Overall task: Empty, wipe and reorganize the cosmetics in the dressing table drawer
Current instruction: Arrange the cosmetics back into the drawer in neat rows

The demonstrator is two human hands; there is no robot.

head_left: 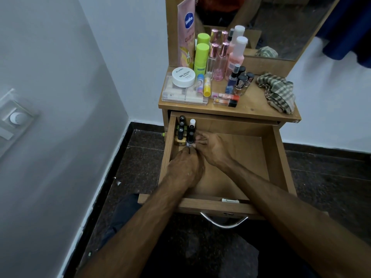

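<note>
Room: grey-white walls meet at a corner to your left, dark speckled floor below, and the wooden dressing table (249, 108) stands against the far wall.
Drawer: the drawer (279, 157) is pulled out toward you, its front edge and metal handle (223, 222) nearest your body.
Open room: most of the drawer floor to the right of your hands is bare wood, as far as the right wall; the left wall sits just beside the bottles.
Bottles in drawer: a small cluster of nail polish bottles (181, 129) stands upright in the back left corner, tight against the left wall (two short rows, as far as you can see).
Left hand: your left hand (185, 167) reaches in from the near side, knuckles up, fingers curled, their tips at the base of the dark bottle (190, 140); the pinch itself is partly hidden.
Right hand: your right hand (210, 146) lies just right of that bottle, fingers bent toward it and touching its side; whether it truly grips, you cannot tell.
Tabletop: the remaining cosmetics (220, 63) crowd the left and middle of the top, a white nail polish remover tub (183, 76) on a clear case.
Cloth: a checked cloth (279, 92) lies crumpled at the top's right end, well apart from your hands.
</note>
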